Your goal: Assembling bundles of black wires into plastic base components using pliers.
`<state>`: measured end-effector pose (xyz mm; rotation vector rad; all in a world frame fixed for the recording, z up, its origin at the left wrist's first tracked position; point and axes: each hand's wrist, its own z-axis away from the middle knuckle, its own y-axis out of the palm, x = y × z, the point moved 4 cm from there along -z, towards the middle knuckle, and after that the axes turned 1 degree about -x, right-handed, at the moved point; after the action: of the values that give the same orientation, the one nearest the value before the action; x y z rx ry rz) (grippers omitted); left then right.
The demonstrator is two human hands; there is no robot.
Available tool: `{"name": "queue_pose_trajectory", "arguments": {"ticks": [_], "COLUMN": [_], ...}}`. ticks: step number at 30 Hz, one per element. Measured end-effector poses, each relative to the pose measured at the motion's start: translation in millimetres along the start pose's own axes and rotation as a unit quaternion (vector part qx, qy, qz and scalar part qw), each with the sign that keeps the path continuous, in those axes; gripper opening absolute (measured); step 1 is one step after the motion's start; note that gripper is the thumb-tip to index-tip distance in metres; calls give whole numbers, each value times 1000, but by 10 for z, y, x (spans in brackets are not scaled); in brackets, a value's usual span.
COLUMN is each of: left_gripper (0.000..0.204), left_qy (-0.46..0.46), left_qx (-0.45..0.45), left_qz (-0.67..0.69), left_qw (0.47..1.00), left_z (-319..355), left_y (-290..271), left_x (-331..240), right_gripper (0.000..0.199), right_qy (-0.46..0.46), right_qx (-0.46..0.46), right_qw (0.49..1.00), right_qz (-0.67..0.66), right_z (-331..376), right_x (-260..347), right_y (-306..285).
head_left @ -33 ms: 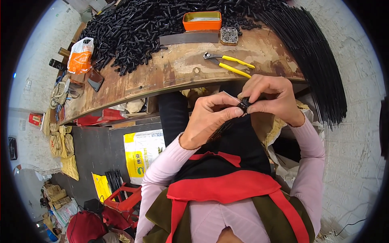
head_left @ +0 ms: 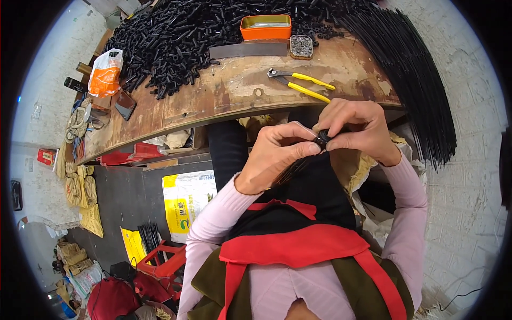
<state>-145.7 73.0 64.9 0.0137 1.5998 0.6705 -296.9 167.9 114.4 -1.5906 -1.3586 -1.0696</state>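
Left hand [head_left: 277, 154] and right hand [head_left: 354, 128], fingers pinched on small black part [head_left: 322, 138], below desk [head_left: 240, 96] front edge. No visible change from frame before; fitting presumably ongoing. Pliers [head_left: 301, 82] unused.

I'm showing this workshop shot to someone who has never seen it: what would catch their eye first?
Probably the two hands meeting at the centre: the left hand and the right hand pinch a small black round part between their fingers. Behind them, a great heap of short black tubes covers the far left of the worn wooden workbench, with yellow-handled pliers lying near its front edge.
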Motion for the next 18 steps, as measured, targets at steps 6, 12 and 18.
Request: {"name": "queue_pose_trajectory", "arguments": {"ticks": [6, 12, 18], "left_gripper": [16, 27, 36], "left_qy": [-54, 349, 206], "left_qx": [113, -228, -175], "left_qz": [207, -327, -165], "left_qw": [970, 848, 948], "left_z": [-189, 16, 213], "left_y": [44, 162, -229], "left_x": [198, -99, -533], "right_gripper": [24, 26, 42], "right_qy": [-38, 9, -47], "right_qx": [3, -194, -223], "right_qw": [997, 981, 951], "right_qz": [-67, 11, -211], "right_z": [4, -46, -335], "right_x": [-152, -165, -183], "right_y": [11, 206, 561]}}
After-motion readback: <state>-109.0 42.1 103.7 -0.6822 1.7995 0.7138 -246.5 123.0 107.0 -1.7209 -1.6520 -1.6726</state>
